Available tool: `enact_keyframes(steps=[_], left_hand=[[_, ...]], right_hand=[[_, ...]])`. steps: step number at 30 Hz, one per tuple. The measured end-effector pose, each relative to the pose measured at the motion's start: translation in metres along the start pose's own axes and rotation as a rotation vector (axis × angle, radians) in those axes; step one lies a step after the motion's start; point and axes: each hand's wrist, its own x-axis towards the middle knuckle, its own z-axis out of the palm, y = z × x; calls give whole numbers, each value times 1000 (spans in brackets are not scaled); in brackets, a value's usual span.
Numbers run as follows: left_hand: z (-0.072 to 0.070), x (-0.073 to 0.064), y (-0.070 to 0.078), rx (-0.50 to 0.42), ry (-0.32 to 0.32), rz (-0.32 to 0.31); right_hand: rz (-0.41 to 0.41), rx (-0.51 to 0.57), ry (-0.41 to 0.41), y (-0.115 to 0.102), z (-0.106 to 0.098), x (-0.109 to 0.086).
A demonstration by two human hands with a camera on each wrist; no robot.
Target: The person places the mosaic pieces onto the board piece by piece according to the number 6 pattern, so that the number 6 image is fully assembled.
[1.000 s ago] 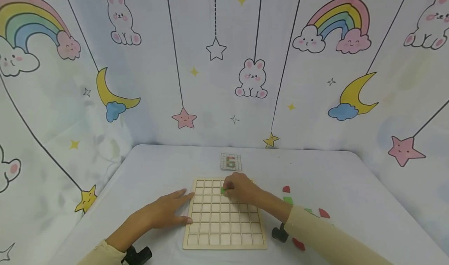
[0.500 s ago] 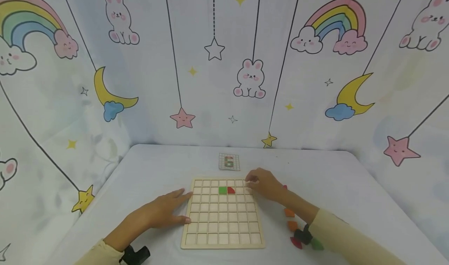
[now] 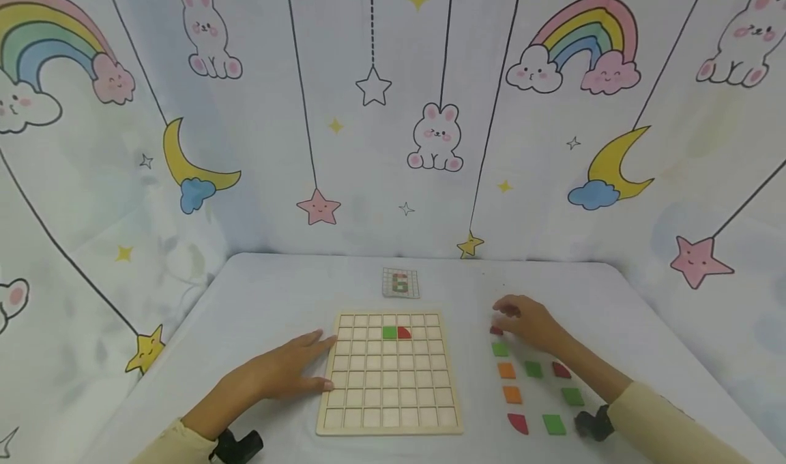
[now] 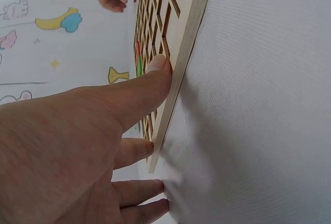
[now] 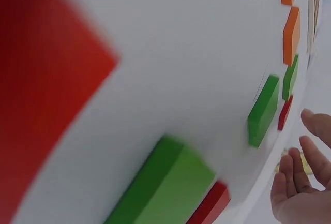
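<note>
Nearest, one red piece and one green piece lie on the white table. The left hand keeps its fingers extended, thumb and index finger touching the left edge of the wooden grid board. In the board's second row from the far side, a green square sits beside a red quarter-round. The right hand, fingers parted and loosely bent, grips nothing, just by the farthest loose red piece. Beyond the board lies a pattern card.

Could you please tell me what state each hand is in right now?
Left hand: open, touching the wooden board.
Right hand: open, holding nothing, near a red piece.
</note>
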Motion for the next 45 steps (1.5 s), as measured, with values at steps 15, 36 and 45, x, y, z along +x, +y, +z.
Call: enact_keyframes(steps=[15,36,45], left_hand=[[3,0,-2,-8,-4,1],[1,-1,1,14,-4,1],[2,2,-1,23,4,-18]], right_hand=[[164,95,-120,11,-2,-4],[44,28,-140,8,-3,-7],[22,-1,-128,6,-4,-5]])
